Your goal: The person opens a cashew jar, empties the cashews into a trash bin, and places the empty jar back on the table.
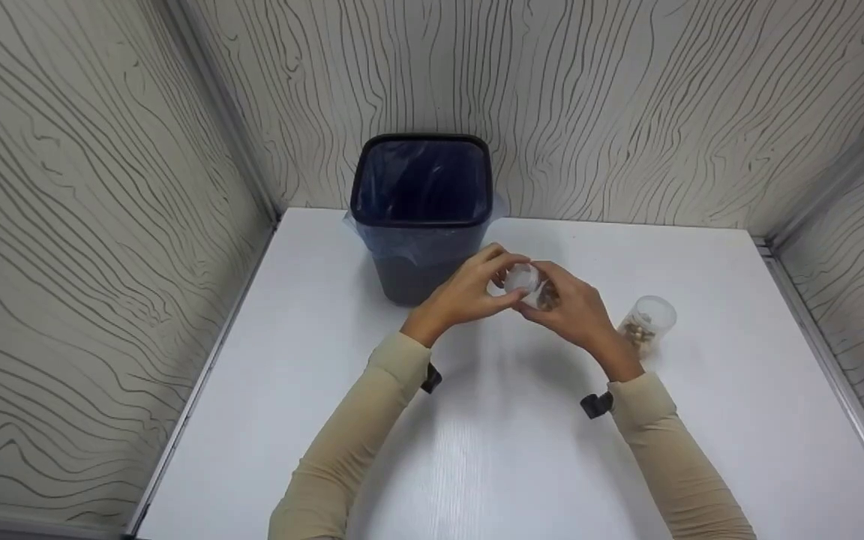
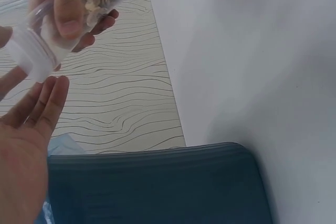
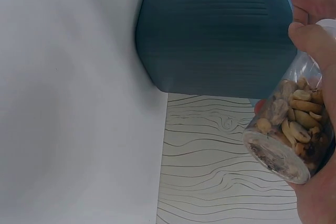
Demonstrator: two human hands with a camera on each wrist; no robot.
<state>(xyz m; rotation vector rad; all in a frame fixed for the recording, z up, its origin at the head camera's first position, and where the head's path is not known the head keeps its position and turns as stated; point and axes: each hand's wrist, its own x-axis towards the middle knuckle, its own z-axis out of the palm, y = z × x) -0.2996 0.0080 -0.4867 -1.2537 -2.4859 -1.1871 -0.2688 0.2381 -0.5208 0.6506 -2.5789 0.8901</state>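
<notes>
My right hand (image 1: 571,304) grips a clear plastic jar (image 3: 294,121) of nuts, possibly mixed with shells, held tilted above the table. In the left wrist view its white lid (image 2: 32,51) points toward my left hand (image 1: 469,289). The left thumb and fingers pinch the lid's rim from both sides. Whether the lid is loose on the jar cannot be made out. A second clear jar (image 1: 648,324), partly filled with similar pieces, stands on the table beside my right wrist, which hides some of it.
Behind and left of my hands stands a dark bin (image 1: 409,277) with a bluish plastic liner (image 1: 432,244) folded over its rim. The white table (image 1: 312,300) meets wood-patterned panels (image 1: 589,112) at the back and sides.
</notes>
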